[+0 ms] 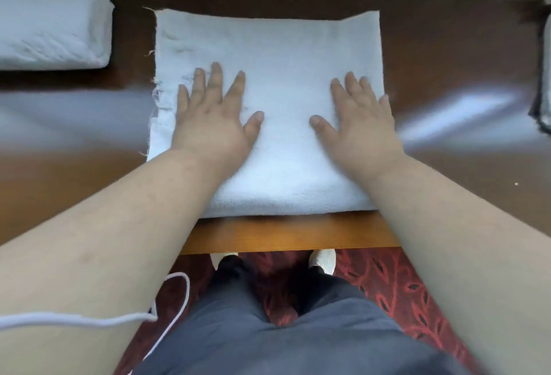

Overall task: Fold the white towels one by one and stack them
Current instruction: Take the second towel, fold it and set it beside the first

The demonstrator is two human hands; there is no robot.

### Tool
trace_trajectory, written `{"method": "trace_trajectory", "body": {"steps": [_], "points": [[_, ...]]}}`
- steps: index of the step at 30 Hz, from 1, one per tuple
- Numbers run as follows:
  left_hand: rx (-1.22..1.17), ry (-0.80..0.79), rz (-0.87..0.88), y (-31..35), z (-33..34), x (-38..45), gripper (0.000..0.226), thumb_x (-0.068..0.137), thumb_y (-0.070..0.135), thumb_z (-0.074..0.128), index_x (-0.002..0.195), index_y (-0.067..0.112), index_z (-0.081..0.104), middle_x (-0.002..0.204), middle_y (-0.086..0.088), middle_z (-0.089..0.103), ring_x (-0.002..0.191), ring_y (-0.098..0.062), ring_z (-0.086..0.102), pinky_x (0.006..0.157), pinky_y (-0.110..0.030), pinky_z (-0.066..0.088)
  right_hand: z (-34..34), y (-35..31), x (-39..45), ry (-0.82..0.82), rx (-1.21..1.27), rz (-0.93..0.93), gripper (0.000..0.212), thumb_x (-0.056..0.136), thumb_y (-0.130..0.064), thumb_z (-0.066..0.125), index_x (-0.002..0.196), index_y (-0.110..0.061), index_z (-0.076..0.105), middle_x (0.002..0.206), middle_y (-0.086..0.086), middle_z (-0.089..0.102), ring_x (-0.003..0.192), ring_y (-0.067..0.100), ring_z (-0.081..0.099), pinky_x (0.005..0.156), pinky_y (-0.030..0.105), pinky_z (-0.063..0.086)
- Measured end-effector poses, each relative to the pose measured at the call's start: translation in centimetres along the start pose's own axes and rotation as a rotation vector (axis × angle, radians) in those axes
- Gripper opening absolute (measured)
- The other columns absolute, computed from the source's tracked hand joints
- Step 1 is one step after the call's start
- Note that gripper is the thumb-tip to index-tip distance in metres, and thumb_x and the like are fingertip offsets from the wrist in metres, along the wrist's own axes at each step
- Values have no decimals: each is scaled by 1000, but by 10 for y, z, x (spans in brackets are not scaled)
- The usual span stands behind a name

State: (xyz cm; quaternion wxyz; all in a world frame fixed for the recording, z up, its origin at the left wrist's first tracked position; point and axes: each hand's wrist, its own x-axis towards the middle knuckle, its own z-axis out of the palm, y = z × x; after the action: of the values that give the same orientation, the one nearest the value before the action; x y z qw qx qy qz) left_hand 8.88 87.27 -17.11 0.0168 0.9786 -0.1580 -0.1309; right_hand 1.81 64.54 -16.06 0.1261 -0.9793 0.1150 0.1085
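**White towel pressed flat, and what could undo it**

The white towel [268,100] lies folded in the middle of the desk [447,82], its near fold close to the desk's front edge, and both my hands rest on top of it. My left hand [213,118] is flat, fingers straight and spread, pressing down near the frayed left edge [158,100]. My right hand [362,121] is flat too, its little finger reaching the right edge. Neither hand grips anything; both are released and pushing on the cloth.

The risk I see starts under my palms. If I slide them outward too hard, I judge the top layer will drag over the layer below and the edges will stop lining up. The loose threads on the left could catch a finger and pull that side askew.

Further out, the finished stack [50,17] sits at the far left of the desk, well apart. Carrying this towel there one-handed could let the fold drop open. The polished desk looks slick, so a shove could send the whole towel off the front.
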Motion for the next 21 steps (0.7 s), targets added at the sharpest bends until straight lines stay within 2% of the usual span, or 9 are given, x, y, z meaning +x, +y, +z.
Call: {"method": "trace_trajectory", "body": {"steps": [2, 4, 7, 9, 11, 14, 17, 19, 21], "points": [[4, 10, 1, -3, -6, -12, 71, 95, 59, 15, 156, 25, 3, 164, -10, -6, 150, -31, -9, 120, -51, -2, -7, 2, -13, 73, 29, -39, 71, 98, -59, 29, 156, -18, 21, 166, 5, 9, 153, 22, 2, 120, 47, 2], [-28, 74, 135, 0, -7, -35, 69, 94, 57, 16, 155, 25, 9, 164, -11, 2, 150, -31, -2, 120, -51, 3, -7, 4, -35, 141, -13, -231, 72, 97, -62, 24, 154, -18, 26, 165, 5, 16, 152, 24, 8, 119, 46, 3], [44, -6, 342, -9, 8, -81, 73, 91, 66, 15, 155, 33, 8, 164, -8, 3, 150, -27, -1, 120, -48, 4, 4, 30, -74, -62, -143, -320, 89, 88, -76, 22, 158, -22, 13, 167, 2, 4, 153, 19, -2, 122, 48, 3], [129, -64, 320, -28, 20, -101, 82, 86, 77, 14, 155, 35, 0, 165, -4, -4, 150, -24, -8, 121, -46, -1, 7, 60, -86, -169, -126, -209, 102, 78, -83, 27, 158, -26, 0, 166, -2, -9, 151, 14, -13, 123, 48, 5], [169, -57, 298, -49, 25, -111, 92, 81, 84, 19, 155, 33, -1, 165, -4, -3, 150, -24, -7, 121, -46, 0, 6, 78, -91, -141, -138, -184, 112, 72, -88, 30, 158, -24, -3, 165, -1, -12, 151, 14, -15, 123, 49, 3], [186, -43, 301, -63, 23, -118, 98, 77, 82, 24, 155, 28, 1, 164, -8, 2, 150, -27, -2, 121, -48, 7, 10, 80, -101, -39, -269, -393, 112, 75, -83, 44, 158, -15, 8, 166, 7, 2, 152, 21, -7, 122, 54, 6], [157, 20, 326, -63, 22, -120, 95, 80, 72, 42, 154, 17, 18, 159, -14, 20, 146, -35, 18, 118, -53, 19, 14, 79, -104, -56, -241, -455, 103, 80, -73, 49, 158, -15, 15, 164, 5, 11, 152, 21, 6, 122, 49, 11], [119, 106, 340, -69, 23, -121, 94, 77, 59, 66, 150, 11, 30, 148, -15, 34, 134, -39, 34, 113, -55, 29, 13, 79, -103, -56, -208, -421, 97, 83, -69, 47, 158, -16, 16, 164, 2, 12, 151, 18, 9, 122, 44, 10], [114, 172, 354, -78, 24, -124, 95, 71, 40, 83, 146, 7, 37, 136, -16, 42, 123, -38, 39, 107, -54, 36, 11, 77, -103, -4, -220, -441, 89, 85, -58, 57, 155, -14, 27, 162, 6, 25, 150, 22, 21, 121, 47, 16]]}}
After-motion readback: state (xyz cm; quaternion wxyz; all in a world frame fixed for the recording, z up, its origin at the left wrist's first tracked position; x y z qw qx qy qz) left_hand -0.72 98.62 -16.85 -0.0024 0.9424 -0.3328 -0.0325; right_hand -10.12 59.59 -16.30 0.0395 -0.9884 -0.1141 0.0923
